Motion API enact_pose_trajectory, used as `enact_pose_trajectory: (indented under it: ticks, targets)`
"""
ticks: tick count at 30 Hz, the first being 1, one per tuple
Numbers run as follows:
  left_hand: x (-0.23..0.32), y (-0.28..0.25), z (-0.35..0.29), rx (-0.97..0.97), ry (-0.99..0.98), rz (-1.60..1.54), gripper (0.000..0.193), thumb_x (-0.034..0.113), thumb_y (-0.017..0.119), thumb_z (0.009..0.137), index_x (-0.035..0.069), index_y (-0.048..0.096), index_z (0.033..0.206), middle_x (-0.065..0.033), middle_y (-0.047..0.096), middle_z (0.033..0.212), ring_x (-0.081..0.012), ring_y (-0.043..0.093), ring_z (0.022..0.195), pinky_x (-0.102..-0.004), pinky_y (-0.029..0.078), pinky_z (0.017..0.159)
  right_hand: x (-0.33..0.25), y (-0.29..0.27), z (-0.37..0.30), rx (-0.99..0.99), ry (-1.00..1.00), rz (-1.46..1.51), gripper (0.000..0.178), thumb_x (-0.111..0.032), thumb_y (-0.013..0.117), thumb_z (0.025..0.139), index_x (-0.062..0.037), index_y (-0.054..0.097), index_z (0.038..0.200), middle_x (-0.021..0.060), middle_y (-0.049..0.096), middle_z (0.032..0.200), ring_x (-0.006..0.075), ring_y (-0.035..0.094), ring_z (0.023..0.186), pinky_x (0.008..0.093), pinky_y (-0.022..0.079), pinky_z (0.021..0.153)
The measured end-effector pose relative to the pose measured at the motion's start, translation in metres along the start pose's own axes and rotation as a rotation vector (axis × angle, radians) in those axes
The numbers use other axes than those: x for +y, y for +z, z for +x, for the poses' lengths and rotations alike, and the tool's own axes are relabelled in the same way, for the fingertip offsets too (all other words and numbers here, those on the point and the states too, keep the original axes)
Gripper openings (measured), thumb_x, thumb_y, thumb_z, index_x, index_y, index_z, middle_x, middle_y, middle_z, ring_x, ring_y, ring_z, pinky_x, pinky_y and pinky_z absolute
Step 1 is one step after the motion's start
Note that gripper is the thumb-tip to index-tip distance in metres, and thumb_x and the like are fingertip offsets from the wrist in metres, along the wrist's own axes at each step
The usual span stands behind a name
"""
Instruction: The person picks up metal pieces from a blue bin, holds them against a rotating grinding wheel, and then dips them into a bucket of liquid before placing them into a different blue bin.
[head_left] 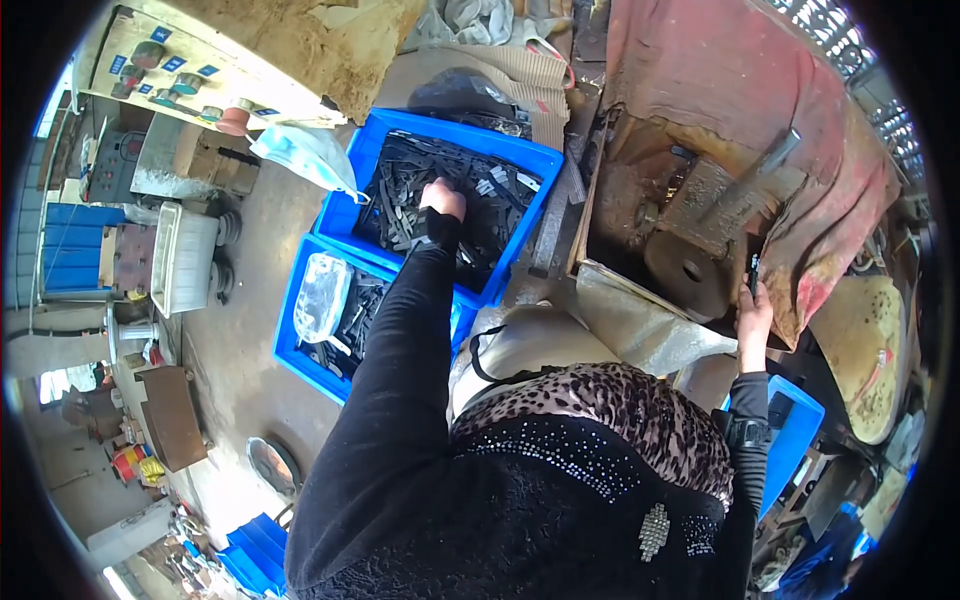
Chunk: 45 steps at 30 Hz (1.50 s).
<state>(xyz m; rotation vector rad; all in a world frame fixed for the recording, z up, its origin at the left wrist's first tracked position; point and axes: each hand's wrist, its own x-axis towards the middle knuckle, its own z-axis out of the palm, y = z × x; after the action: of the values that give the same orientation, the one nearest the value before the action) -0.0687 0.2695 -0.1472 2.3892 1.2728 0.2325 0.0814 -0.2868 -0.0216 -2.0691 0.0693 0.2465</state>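
My left hand (443,200) reaches down among many thin dark metal strips (400,175) that fill a large blue bin (545,162). Its fingers are curled in, and their tips are hidden, so what they hold cannot be made out. On the far right, my right hand (755,318) grips a small dark strip (753,272), which sticks up from between thumb and fingers. Beside that hand is a grimy machine housing with a round disc (690,272) inside, partly draped by a stained red cloth (700,60).
A second blue bin (283,335) with more strips and a clear plastic container (323,298) adjoins the first. A control panel (185,75) with knobs and a hanging face mask (305,155) stand at upper left. Another blue bin (797,430) is by my right forearm.
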Motion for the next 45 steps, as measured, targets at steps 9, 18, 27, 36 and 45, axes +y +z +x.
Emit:
enact_pose_trajectory:
  ticks: [9, 18, 27, 36, 45]
  targets:
    - [-0.017, -0.032, -0.008, 0.096, -0.052, -0.297, 0.016, 0.007, 0.058, 0.08, 0.0, 0.052, 0.094, -0.0207, 0.065, 0.083, -0.0362, 0.066, 0.073, -0.0466, 0.053, 0.067, -0.019, 0.002, -0.006, -0.053, 0.123, 0.111, 0.023, -0.018, 0.053, 0.099, -0.0136, 0.06, 0.121, -0.0106, 0.037, 0.066, 0.0001, 0.031, 0.048, 0.0183, 0.024, 0.04]
    - [0.14, -0.121, -0.08, -0.097, 0.49, -0.83, 0.034, 0.006, 0.051, 0.096, 0.006, 0.053, 0.13, -0.0024, 0.069, 0.082, -0.0073, 0.051, 0.059, -0.0243, 0.042, 0.053, 0.013, 0.009, 0.011, 0.01, -0.115, -0.462, 0.02, -0.025, 0.057, 0.094, -0.0089, 0.063, 0.105, 0.0147, 0.061, 0.069, 0.0321, 0.058, 0.058, 0.0432, 0.046, 0.05]
    - [0.279, -0.077, -0.166, -0.204, 1.156, -0.59, 0.036, -0.013, 0.048, 0.078, 0.001, 0.065, 0.106, -0.017, 0.058, 0.087, -0.0333, 0.059, 0.084, -0.0383, 0.048, 0.075, 0.023, 0.031, 0.009, 0.071, -0.531, -0.86, 0.02, -0.017, 0.053, 0.082, -0.0068, 0.065, 0.07, 0.0135, 0.059, 0.072, 0.0297, 0.061, 0.068, 0.0437, 0.051, 0.06]
    - [0.271, -0.016, -0.176, -0.158, 1.17, -0.414, 0.027, -0.011, 0.05, 0.071, 0.001, 0.066, 0.089, -0.0164, 0.057, 0.08, -0.0354, 0.059, 0.077, -0.042, 0.047, 0.068, 0.013, 0.038, 0.009, 0.095, -0.304, -0.377, 0.02, -0.016, 0.051, 0.084, 0.0025, 0.057, 0.089, 0.0237, 0.064, 0.075, 0.0419, 0.064, 0.073, 0.052, 0.051, 0.066]
    - [0.261, -0.033, -0.194, -0.131, 1.172, -0.305, 0.026, -0.011, 0.049, 0.071, 0.001, 0.066, 0.086, -0.0171, 0.057, 0.076, -0.0356, 0.059, 0.073, -0.0414, 0.047, 0.066, -0.008, 0.027, -0.002, 0.028, -0.221, -0.308, 0.023, -0.018, 0.051, 0.089, 0.0033, 0.058, 0.09, 0.0254, 0.065, 0.081, 0.0443, 0.064, 0.079, 0.0536, 0.051, 0.071]
